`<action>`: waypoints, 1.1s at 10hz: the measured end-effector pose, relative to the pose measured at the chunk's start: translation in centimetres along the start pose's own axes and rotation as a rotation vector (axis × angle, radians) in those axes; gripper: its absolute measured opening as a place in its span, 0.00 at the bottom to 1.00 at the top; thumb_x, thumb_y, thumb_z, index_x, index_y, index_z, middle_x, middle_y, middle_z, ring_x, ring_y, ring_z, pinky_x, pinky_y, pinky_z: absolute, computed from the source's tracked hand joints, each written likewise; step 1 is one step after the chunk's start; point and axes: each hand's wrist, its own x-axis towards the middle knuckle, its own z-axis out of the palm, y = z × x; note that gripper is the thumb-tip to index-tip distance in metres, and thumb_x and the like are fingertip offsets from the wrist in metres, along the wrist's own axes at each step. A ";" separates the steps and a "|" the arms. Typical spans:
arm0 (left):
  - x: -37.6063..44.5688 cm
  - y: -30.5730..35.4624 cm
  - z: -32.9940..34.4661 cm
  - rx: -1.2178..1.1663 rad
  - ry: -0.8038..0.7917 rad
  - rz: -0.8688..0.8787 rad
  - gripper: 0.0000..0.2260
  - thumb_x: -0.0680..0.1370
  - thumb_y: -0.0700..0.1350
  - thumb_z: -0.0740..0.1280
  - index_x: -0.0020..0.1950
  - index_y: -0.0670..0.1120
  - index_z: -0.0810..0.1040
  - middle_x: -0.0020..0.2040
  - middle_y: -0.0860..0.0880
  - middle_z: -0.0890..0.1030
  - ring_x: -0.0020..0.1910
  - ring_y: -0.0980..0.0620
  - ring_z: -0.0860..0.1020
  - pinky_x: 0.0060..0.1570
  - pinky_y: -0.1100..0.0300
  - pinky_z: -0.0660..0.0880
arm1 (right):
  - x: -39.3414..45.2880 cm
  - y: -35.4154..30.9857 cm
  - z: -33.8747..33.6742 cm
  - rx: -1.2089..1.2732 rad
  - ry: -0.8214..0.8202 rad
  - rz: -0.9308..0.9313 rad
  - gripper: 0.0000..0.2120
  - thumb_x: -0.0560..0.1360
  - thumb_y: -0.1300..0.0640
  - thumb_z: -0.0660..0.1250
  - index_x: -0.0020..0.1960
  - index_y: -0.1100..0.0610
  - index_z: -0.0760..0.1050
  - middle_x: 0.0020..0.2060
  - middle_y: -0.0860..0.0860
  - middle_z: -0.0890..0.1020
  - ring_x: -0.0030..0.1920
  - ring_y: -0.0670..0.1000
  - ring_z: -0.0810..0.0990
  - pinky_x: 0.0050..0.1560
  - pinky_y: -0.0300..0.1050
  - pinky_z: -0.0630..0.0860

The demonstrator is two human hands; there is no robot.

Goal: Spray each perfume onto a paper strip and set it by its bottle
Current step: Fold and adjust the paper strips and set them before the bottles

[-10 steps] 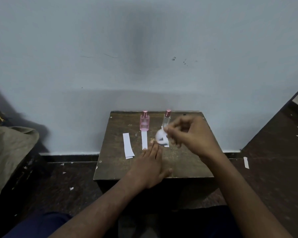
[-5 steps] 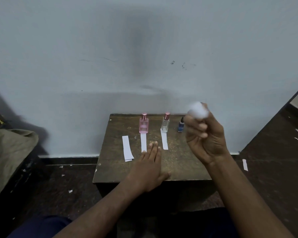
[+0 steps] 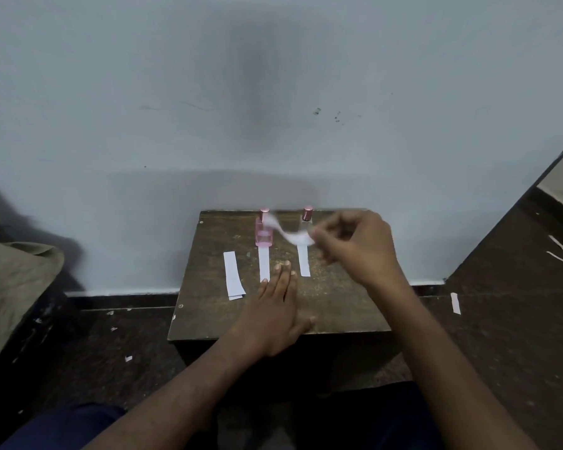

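A pink perfume bottle and a clear bottle with a pink cap stand at the back of a small dark wooden table. One white paper strip lies in front of the pink bottle, another strip in front of the clear one. My right hand pinches a blurred white paper strip in the air over the bottles. Flat on the table lies my left hand, its fingertips beside the first strip. A small blue bottle seen earlier is hidden behind my right hand.
A short stack of spare strips lies at the table's left. The table stands against a pale wall. Paper scraps litter the dark floor. A beige cloth sits at the left.
My right hand, raised near my face half a second ago, has swung back down and left over the bottles, waving the strip. My left hand has stayed flat.
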 end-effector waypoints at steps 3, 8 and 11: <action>0.5 -2.0 -2.0 -0.191 -0.063 0.073 0.39 0.85 0.59 0.62 0.86 0.40 0.46 0.87 0.43 0.46 0.86 0.46 0.46 0.83 0.49 0.52 | -0.8 -2.2 -0.5 1.414 -0.288 0.111 0.13 0.65 0.57 0.85 0.41 0.56 0.81 0.33 0.46 0.79 0.29 0.41 0.77 0.29 0.31 0.76; -0.1 -1.2 -8.0 -2.103 0.116 -0.174 0.47 0.80 0.75 0.46 0.69 0.35 0.79 0.66 0.37 0.83 0.68 0.40 0.80 0.61 0.52 0.81 | 0.1 1.0 0.4 0.057 -0.020 0.171 0.03 0.78 0.64 0.76 0.51 0.62 0.87 0.39 0.57 0.89 0.41 0.55 0.90 0.46 0.44 0.87; -0.2 -0.3 -8.5 -1.971 0.163 -0.243 0.24 0.86 0.56 0.62 0.64 0.35 0.82 0.61 0.38 0.86 0.60 0.41 0.86 0.58 0.53 0.83 | 0.7 1.7 0.0 0.022 0.081 0.197 0.05 0.79 0.66 0.74 0.51 0.60 0.87 0.38 0.53 0.89 0.38 0.52 0.90 0.43 0.40 0.86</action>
